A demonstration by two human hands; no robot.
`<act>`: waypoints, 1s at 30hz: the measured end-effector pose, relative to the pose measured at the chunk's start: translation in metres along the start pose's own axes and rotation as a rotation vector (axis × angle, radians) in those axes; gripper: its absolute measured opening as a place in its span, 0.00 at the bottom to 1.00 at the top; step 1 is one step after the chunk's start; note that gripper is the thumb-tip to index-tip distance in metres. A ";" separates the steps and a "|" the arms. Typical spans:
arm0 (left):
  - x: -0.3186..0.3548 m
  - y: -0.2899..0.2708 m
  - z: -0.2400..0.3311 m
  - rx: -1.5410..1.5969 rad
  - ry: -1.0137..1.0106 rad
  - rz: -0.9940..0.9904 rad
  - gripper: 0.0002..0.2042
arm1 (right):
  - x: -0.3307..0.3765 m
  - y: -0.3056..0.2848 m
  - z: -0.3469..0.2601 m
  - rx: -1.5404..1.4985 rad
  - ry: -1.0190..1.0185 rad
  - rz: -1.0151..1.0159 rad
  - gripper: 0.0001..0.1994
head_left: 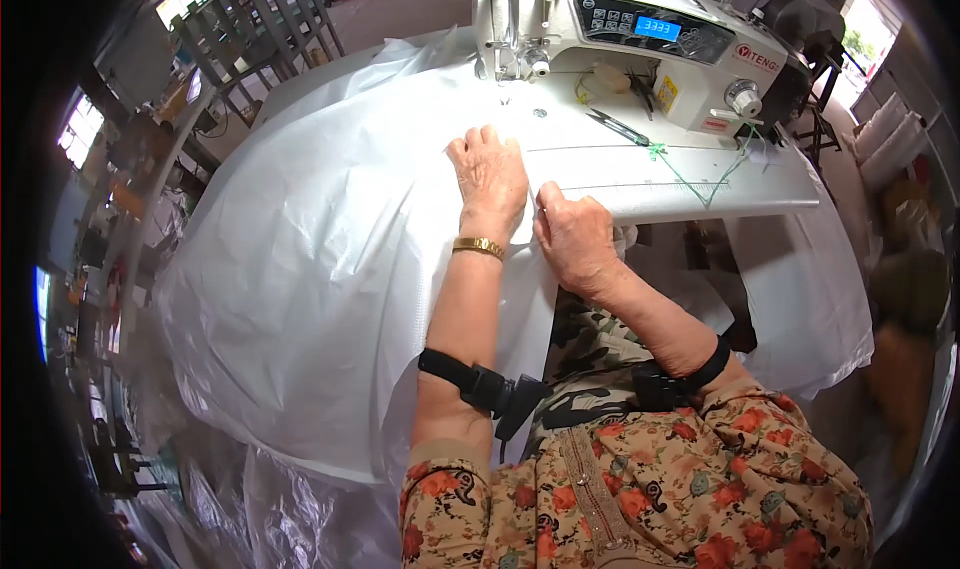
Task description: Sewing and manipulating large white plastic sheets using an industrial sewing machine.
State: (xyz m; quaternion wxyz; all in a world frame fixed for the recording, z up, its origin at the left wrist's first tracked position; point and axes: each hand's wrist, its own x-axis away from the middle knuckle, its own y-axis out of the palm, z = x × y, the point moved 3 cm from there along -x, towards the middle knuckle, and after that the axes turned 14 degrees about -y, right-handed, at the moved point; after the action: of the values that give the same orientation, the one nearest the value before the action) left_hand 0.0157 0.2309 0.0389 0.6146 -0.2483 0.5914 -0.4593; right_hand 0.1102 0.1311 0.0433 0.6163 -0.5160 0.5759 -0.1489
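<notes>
Left hand (488, 181) on white sheeting (290, 249) — right hand (580, 239) curled at its edge; sewing machine (560, 31) ahead.

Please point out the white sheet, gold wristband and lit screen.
White sheet (300, 229): head view, its broad left-hand spread.
Gold wristband (479, 246): head view, middle of the band.
Lit screen (658, 28): head view, its blue face.

watching from far off, i read this as a sewing workshop: a sewing machine (690, 61) with a lit display stands on a pale tabletop (610, 201), a slim pointed tool (620, 127) and green thread (656, 152) lie beside it, and broad white sheeting (310, 249) drapes across. beyond, i see a grey floor (400, 11), metal framing (262, 44) and what look like white rolls (887, 134).
</notes>
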 end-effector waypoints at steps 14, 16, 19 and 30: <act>0.063 -0.041 -0.005 0.192 0.135 -0.008 0.18 | 0.001 0.003 -0.002 0.210 -0.340 -0.105 0.01; 0.078 -0.045 -0.012 0.187 0.141 -0.007 0.18 | 0.001 0.006 -0.005 0.225 -0.360 -0.118 0.01; 0.087 -0.054 -0.020 0.174 0.186 -0.049 0.19 | 0.001 0.004 -0.007 0.210 -0.411 -0.106 0.02; 0.062 -0.050 -0.049 0.088 0.285 -0.191 0.29 | -0.014 0.010 -0.006 0.098 -0.340 -0.185 0.03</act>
State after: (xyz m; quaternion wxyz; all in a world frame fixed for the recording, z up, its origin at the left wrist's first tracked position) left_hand -0.0516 0.1669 0.0416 0.4882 -0.2085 0.6256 -0.5717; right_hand 0.0969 0.1436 0.0437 0.7128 -0.5538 0.4057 -0.1436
